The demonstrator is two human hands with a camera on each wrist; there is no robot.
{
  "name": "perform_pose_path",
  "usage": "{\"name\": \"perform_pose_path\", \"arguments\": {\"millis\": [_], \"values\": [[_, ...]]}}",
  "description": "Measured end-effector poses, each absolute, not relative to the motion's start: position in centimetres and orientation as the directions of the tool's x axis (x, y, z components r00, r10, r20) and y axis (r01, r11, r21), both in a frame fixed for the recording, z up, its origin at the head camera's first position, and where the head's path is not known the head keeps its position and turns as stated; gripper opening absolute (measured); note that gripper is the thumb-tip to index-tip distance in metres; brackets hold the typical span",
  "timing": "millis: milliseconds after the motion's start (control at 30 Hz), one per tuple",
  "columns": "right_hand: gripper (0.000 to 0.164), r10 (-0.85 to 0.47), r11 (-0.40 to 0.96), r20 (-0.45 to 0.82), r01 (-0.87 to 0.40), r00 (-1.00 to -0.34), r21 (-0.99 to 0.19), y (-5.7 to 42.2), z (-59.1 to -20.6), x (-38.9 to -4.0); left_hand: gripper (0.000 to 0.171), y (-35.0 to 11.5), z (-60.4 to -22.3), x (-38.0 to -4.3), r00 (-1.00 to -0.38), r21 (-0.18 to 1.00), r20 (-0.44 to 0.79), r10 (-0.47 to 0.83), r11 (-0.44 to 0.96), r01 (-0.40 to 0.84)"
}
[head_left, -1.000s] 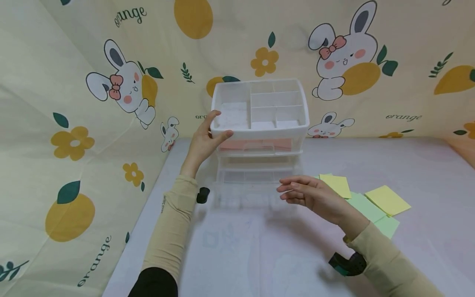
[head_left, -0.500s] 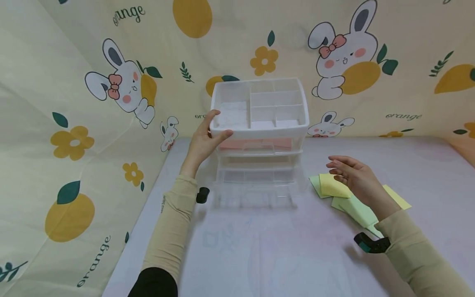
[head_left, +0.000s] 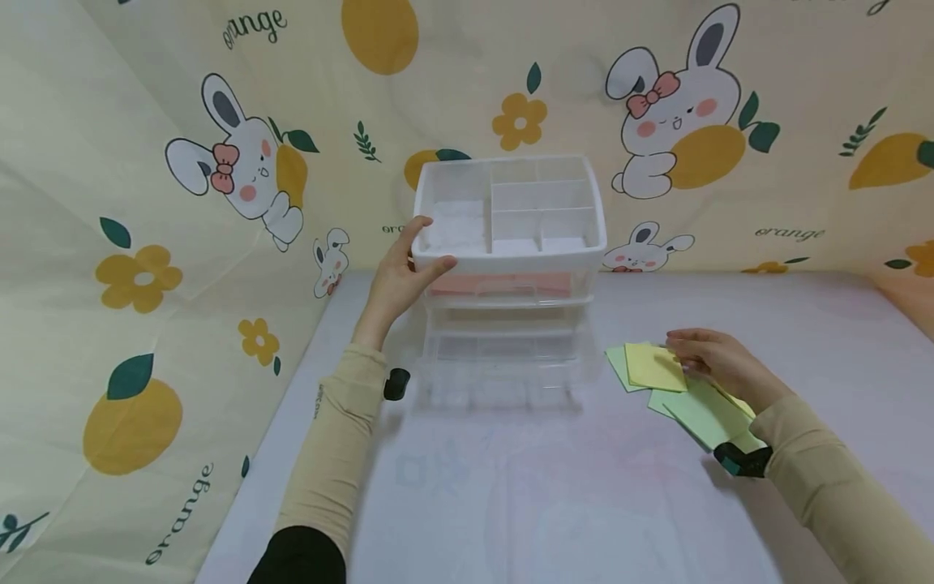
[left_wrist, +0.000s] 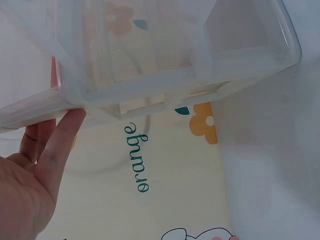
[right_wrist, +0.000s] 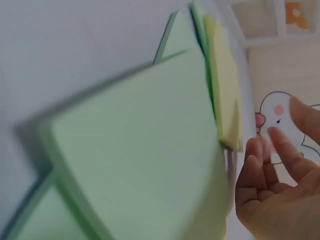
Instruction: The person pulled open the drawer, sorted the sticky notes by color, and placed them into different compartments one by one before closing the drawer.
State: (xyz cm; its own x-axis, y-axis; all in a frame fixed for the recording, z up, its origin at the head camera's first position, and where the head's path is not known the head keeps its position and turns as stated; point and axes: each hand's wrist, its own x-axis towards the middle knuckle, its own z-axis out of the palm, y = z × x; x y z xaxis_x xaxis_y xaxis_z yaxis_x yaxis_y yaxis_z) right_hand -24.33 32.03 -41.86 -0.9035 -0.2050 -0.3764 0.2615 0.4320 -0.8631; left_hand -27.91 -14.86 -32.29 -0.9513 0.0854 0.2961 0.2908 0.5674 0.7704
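So the left hand (head_left: 397,288) has hold of the white drawer organizer (head_left: 511,263) by its left side, thumb on the front rim and a finger hooked over the edge. The organizer stands upright at the back of the counter (head_left: 554,495), divided tray on top, clear drawers underneath, something pink (head_left: 503,285) showing in the upper one.

Right hand (head_left: 718,361) is over at the sticky notes, right by the corner of a yellow pad (head_left: 652,369). The wrist view has its thumb and index finger spread apart with nothing between them, other fingers loosely bent; can't tell if it's actually touching the pad. That pad overlaps some green pads (head_left: 708,410), all lying on the counter to the right of the organizer
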Motion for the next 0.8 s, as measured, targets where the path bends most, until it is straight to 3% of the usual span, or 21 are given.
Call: {"name": "perform_pose_path", "arguments": {"millis": [167, 333, 600, 800], "values": [[0.075, -0.193, 0.608, -0.398, 0.209, -0.897, -0.766, 31.9, -42.3, -24.4, 0.072, -14.8, -32.3, -28.0, -0.95, 0.767, 0.299, 0.085, 0.571, 0.293], [0.08, -0.174, 0.697, -0.381, 0.16, -0.908, -0.699, 31.8, -42.8, -24.2, 0.072, -14.7, -32.2, -27.9, -0.947, 0.767, 0.306, 0.094, 0.565, 0.304], [0.075, -0.117, 0.689, -0.342, 0.172, -0.932, -0.704, 31.8, -43.6, -24.2, 0.075, -14.8, -32.2, -27.7, -0.949, 0.774, 0.302, 0.09, 0.558, 0.299], [0.061, -0.07, 0.659, -0.247, 0.142, -0.966, -0.739, 32.2, -43.5, -23.4, 0.075, -14.8, -32.4, -27.8, -0.949, 0.777, 0.303, 0.089, 0.553, 0.3]]}}
